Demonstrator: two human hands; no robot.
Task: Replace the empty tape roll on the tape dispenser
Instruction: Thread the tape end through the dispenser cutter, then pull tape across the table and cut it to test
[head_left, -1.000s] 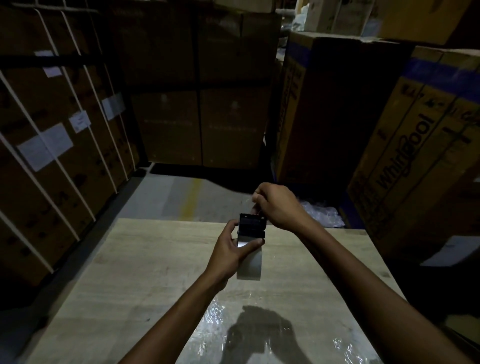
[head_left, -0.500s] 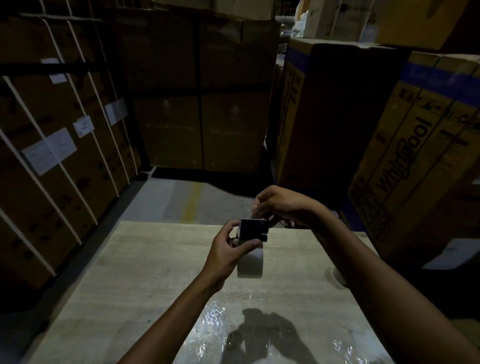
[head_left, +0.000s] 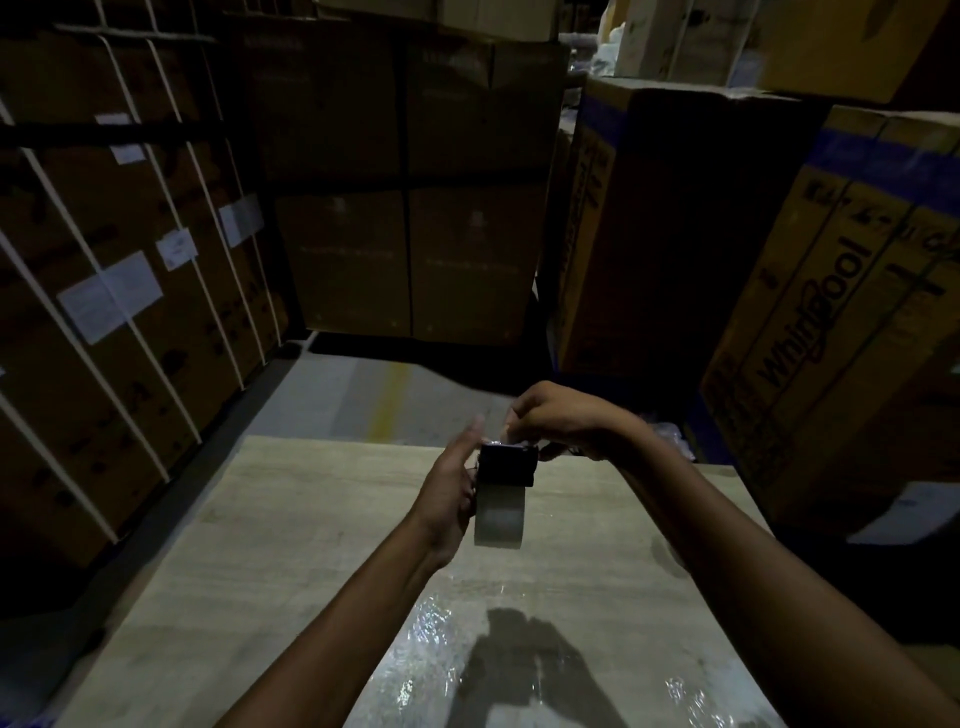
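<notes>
Two hands up over the bench, both busy on one object. Left hand (head_left: 451, 491) has its palm against the left side of the black plastic tape dispenser (head_left: 507, 464), thumb lifted straight up beside it, the other fingers out of sight behind the roll, so how firmly it grasps I cannot tell. Right hand (head_left: 558, 418) sits just above and beyond, fingertips pinched down at the dispenser's top edge, where a small shiny glint shows; what exactly is between those fingertips is too small and dark to make out. Hanging below the black body is the grey, glossy roll of tape (head_left: 500, 522), seated in the dispenser, held clear above the surface.

Beneath both hands, the pale wood-grain bench (head_left: 291, 519) stretches toward the camera, and nearer than the wrists lies a sheet of crinkled clear plastic film (head_left: 431, 649), catching the light, with the shadow of the hands across it.

Left of the hands, a wall of brown cardboard cartons bound with white straps (head_left: 130, 291), paper labels stuck on. Straight beyond, more dark stacked cartons (head_left: 410, 208) past a strip of grey floor with a yellow line (head_left: 387, 400). Right of the hands, a tall cardboard box printed "Whirlpool" with a blue band (head_left: 841, 312).
</notes>
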